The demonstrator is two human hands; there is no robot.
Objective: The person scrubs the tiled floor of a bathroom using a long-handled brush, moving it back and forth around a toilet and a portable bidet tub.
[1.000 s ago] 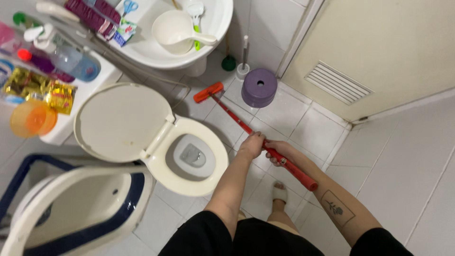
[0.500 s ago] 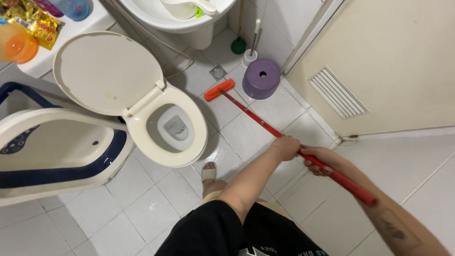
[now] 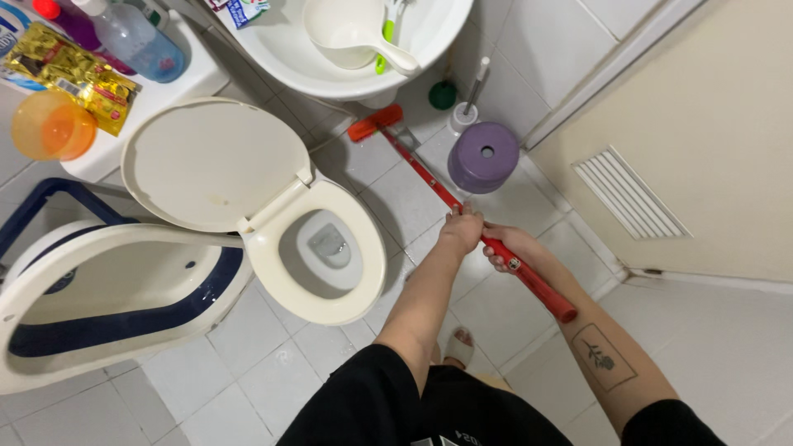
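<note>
Red long-handled floor brush point(image 3: 429, 177), orange head on wet tiles, left hand point(image 3: 461, 230) and right hand point(image 3: 505, 245) fingers wrapped around handle

Both your arms extended forward and down, hands close together.
Your left hand point(image 3: 461, 230) is closed in a fist, knuckles up; your right hand point(image 3: 505, 246) sits just behind it, fingers point(image 3: 496, 262) curled under. Right forearm shows a tattoo; both wrists straight.
</note>
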